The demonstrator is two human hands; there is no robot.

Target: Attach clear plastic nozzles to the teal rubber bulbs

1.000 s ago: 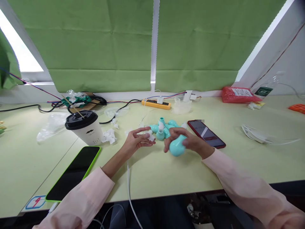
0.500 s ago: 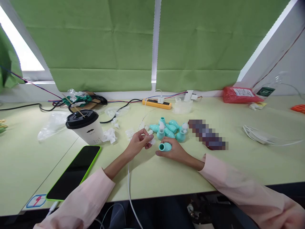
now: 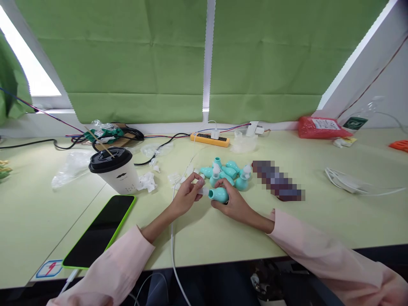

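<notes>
My right hand (image 3: 232,203) is closed around a glossy turquoise vase-shaped bottle (image 3: 219,195), tilted so its open mouth points left. Between the fingertips of my left hand (image 3: 188,194) is a small translucent white piece (image 3: 203,191), held right at that mouth; I cannot tell whether its tip is inside. Just beyond my hands lies a cluster of similar turquoise bottles (image 3: 228,172), some on their sides. Two of them stand upright with white tops, among them one at the cluster's right (image 3: 242,182).
A paper cup (image 3: 119,176) with a black lid stands left, behind a green-cased phone (image 3: 100,229). A white cable (image 3: 172,242) runs past my left wrist. At the back are an orange power strip (image 3: 208,139) and a red package (image 3: 321,127). A pixelated dark object (image 3: 277,180) lies right.
My right hand has turned the bottle so its mouth faces left. My left hand has brought the white piece up to that mouth.
</notes>
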